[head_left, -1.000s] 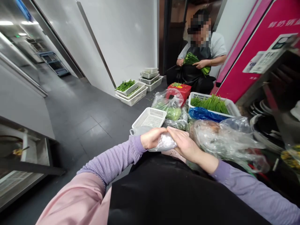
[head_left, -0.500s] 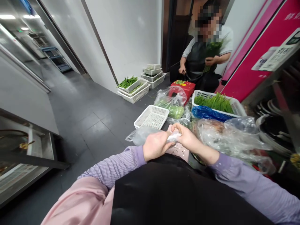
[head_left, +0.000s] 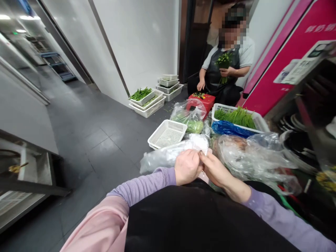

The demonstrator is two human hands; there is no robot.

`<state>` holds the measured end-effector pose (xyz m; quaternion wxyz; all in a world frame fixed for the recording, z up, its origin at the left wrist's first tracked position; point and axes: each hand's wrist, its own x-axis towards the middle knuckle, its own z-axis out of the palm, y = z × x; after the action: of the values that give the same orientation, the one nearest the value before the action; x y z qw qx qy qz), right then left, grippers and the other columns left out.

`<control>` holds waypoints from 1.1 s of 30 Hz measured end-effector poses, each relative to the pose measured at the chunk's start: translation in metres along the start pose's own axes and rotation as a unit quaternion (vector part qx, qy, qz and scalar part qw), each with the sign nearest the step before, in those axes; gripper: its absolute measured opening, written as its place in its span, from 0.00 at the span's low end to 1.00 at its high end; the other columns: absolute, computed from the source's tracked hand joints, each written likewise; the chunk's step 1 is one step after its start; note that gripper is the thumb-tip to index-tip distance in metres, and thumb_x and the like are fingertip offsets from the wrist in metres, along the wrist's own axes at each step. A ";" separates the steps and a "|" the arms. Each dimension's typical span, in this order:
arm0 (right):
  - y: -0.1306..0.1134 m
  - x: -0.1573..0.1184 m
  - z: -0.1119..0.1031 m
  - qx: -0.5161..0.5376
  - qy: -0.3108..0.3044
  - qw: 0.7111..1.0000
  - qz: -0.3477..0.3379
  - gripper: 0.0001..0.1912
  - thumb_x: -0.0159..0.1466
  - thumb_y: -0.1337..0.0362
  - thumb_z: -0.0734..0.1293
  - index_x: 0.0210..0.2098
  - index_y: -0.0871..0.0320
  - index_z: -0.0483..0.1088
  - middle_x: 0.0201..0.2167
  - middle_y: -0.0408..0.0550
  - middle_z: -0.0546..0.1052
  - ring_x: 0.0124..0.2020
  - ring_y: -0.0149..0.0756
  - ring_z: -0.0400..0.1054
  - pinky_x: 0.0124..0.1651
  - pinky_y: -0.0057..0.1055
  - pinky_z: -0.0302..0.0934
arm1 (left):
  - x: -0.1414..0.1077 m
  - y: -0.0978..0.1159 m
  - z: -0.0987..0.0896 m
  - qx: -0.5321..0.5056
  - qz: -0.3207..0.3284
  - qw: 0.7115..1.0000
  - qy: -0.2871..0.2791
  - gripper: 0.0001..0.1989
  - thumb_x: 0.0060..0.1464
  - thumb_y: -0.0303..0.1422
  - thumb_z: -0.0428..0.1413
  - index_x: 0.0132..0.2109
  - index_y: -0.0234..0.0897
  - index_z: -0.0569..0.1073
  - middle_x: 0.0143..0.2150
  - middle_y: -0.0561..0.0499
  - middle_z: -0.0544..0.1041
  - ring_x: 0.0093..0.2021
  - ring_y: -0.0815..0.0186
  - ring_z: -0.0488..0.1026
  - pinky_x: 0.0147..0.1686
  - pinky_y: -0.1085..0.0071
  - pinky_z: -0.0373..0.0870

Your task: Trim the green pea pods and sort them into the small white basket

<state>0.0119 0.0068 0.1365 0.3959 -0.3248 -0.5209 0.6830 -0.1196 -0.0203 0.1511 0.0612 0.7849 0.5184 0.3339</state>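
Observation:
A translucent plastic bag (head_left: 160, 156) stretches out to the left from my two hands, with a whiter, bunched part above them. My left hand (head_left: 187, 166) is closed on the bag's gathered edge. Against it, my right hand (head_left: 215, 168) pinches the same edge, its thumb laid over the plastic. The fingertips of both hands are partly hidden. Just beyond the bag lies a white perforated basket (head_left: 168, 134). Behind it is a clear bag of green vegetables (head_left: 193, 120).
A person (head_left: 223, 66) opposite holds green stalks over a red stool (head_left: 201, 103). A white basket of greens (head_left: 236, 117), a blue bag (head_left: 232, 129) and crumpled clear bags (head_left: 252, 152) lie to the right. Stacked baskets (head_left: 148, 106) stand by the wall; a metal rack (head_left: 34, 175) is at left.
The bag, bunched small between my fingers before, now spreads wider, with white plastic showing above my hands. My hands have come closer together. The person opposite has lowered the green stalks.

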 end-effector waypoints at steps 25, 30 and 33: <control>-0.064 0.080 -0.040 0.014 -0.042 0.996 -0.081 0.35 0.43 0.45 0.70 0.46 0.57 0.66 0.42 0.52 0.74 0.42 0.45 0.69 0.42 0.38 0.63 | 0.142 -0.008 -0.065 -0.323 -0.082 0.937 0.107 0.14 0.45 0.40 0.57 0.30 0.32 0.65 0.24 0.56 0.65 0.25 0.74 0.62 0.26 0.78 0.60; -0.075 0.083 -0.029 0.063 0.019 0.993 -0.099 0.32 0.41 0.57 0.73 0.45 0.57 0.67 0.42 0.51 0.75 0.42 0.46 0.69 0.44 0.39 0.63 | 0.145 -0.006 -0.060 -0.348 -0.058 0.935 0.043 0.19 0.41 0.40 0.60 0.38 0.32 0.67 0.30 0.53 0.68 0.30 0.71 0.64 0.32 0.76 0.62; -0.092 0.085 -0.030 0.067 0.024 0.993 -0.090 0.26 0.42 0.61 0.73 0.41 0.58 0.69 0.38 0.50 0.76 0.40 0.44 0.70 0.45 0.39 0.62 | 0.154 -0.009 -0.065 -0.386 -0.065 0.919 -0.054 0.23 0.41 0.40 0.60 0.43 0.31 0.69 0.30 0.51 0.70 0.28 0.70 0.65 0.31 0.73 0.63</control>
<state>0.0161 0.1087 0.2154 0.4889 -0.2658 -0.4916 0.6698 -0.1276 0.0992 0.2680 0.4089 0.6819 0.3950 0.4602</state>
